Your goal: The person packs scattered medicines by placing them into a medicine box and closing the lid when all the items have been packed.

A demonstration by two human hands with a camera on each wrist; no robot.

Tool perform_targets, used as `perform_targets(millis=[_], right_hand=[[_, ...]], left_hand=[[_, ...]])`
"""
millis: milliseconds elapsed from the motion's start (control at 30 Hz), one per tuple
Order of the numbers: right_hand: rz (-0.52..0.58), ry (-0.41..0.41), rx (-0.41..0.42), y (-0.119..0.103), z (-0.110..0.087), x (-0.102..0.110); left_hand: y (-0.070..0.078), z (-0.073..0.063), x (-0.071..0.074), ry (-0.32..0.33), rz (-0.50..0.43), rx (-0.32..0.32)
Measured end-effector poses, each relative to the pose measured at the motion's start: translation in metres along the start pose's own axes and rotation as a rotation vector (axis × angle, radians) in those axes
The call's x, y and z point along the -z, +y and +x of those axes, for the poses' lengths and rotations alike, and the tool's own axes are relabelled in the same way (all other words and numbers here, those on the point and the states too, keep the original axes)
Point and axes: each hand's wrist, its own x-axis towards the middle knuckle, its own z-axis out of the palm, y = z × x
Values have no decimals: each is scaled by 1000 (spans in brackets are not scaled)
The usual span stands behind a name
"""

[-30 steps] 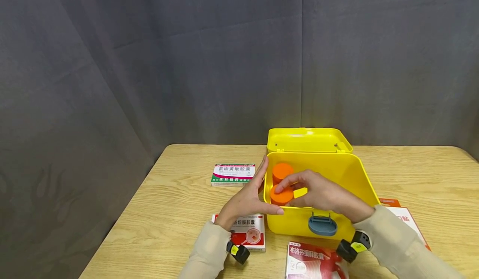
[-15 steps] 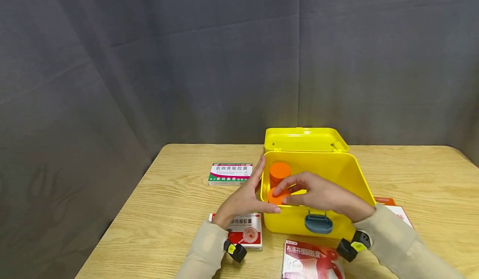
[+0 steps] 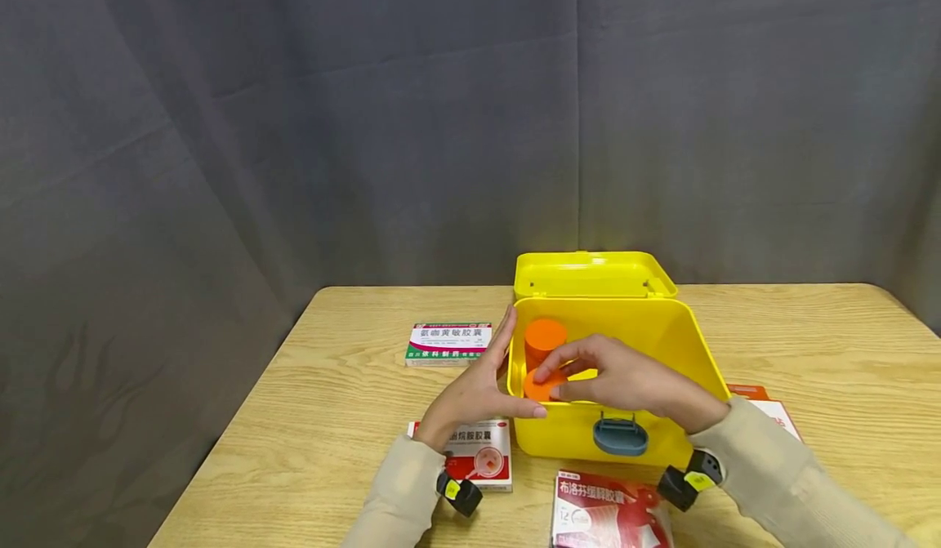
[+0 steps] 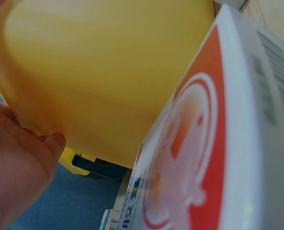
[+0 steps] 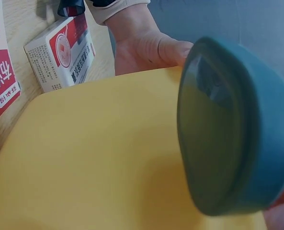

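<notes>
Clock hours are read from the middle of the yellow box (image 3: 547, 438), as the head view shows it on the wooden counter (image 3: 316, 417). Furthest left, between nine and ten o'clock, a white, magenta and green carton (image 3: 447, 344) lies flat. Next comes the left hand (image 3: 470, 393), at nine: its grip is spread wide, thumb at the box's near left corner, straight fingers along the left wall, touching it without closing round anything. Below that hand, at eight, lies a red-and-white carton (image 3: 481, 458), partly covered by the wrist.

Inside the box's left end stand two orange cylinders: the far orange cylinder (image 3: 546, 336) at ten, the near orange cylinder (image 3: 537, 385) just beside it, between eight and nine. The yellow lid (image 3: 595, 274) is tipped back at twelve. A dark red carton (image 3: 610, 511) lies at six, below the blue-grey clasp (image 3: 621, 437). The right hand (image 3: 625, 376) reaches in from four, its grip narrowed, thumb and fingers pinching the near cylinder's top. Furthest right, between three and four, a white-and-orange packet (image 3: 782, 417) lies partly behind the sleeve (image 3: 787, 478).
</notes>
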Motion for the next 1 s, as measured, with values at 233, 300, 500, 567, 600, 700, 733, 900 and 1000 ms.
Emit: perform_targets(millis=[233, 300, 500, 567, 600, 700, 733, 900, 1000], right_hand=[[39, 17, 25, 0, -3, 0], [48, 31, 35, 1, -4, 1], [74, 94, 64, 1, -8, 2], [78, 114, 75, 1, -10, 2], [82, 123, 83, 1, -11, 3], [103, 145, 113, 0, -13, 3], [115, 151, 121, -1, -14, 4], [173, 193, 130, -4, -21, 4], [177, 218, 130, -7, -26, 5]], left_hand=[[0, -1, 0, 3, -17, 10], [-1, -1, 0, 5, -18, 3], [-1, -3, 1, 8, -7, -1], [0, -3, 2, 4, -5, 9], [0, -3, 2, 0, -4, 14], [0, -3, 2, 2, 0, 17], [1, -3, 2, 1, 0, 16], [1, -2, 1, -7, -22, 5], [1, -2, 0, -13, -38, 6]])
